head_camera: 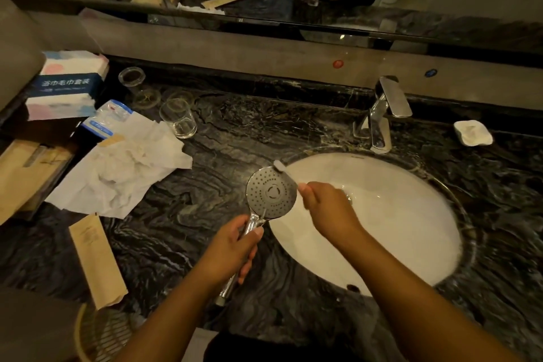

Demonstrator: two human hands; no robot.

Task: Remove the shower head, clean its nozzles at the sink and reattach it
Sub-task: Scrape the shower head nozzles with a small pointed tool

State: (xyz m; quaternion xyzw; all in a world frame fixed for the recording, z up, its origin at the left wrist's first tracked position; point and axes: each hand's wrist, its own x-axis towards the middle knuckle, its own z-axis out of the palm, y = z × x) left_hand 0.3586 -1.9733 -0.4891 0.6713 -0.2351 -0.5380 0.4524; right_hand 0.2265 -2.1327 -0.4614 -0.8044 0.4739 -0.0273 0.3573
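The chrome shower head (271, 191) is off its hose, its round nozzle face turned up, at the left rim of the white oval sink (396, 214). My left hand (232, 247) grips its handle from below. My right hand (326, 206) holds a white toothbrush (285, 172), and the brush's head lies at the top edge of the nozzle face. Behind the basin stands the chrome tap (382, 114); no water is seen running from it.
On the dark marble counter (205, 214), crumpled white tissue (123, 170) and a glass (178, 117) lie at the left, with towel packs (67, 82) behind. A brown paper sleeve (97, 258) sits near the front edge. A white soap dish (472, 132) is at the right. A bin (100, 335) stands below.
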